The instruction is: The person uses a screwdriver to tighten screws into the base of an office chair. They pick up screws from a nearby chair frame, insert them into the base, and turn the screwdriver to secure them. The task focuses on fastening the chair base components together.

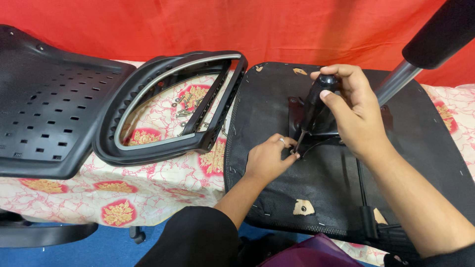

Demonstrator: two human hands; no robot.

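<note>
Red cloth (277, 24) hangs across the back of the room, and a blue floor (74, 254) shows below. A desk with a flowery pink and white cover (148, 188) carries the things. On its left lies a black plastic chair back with many small holes (44, 104). Next to it sits a black curved frame with a grey rim (168, 106), and a little pile of screws (185, 109) rests inside the frame.

An upside-down black chair seat (277, 193) lies on the right side of the desk, with torn spots in its fabric. A silver pole with a black end (425, 44) sticks up behind it.

The right hand (354, 109) is closed tight around the black handle of a screwdriver (311, 109). Its tip points down at a black metal plate (321, 131) in the middle of the seat. The left hand (267, 158) pinches the thin shaft near the tip, just beside the plate.
</note>
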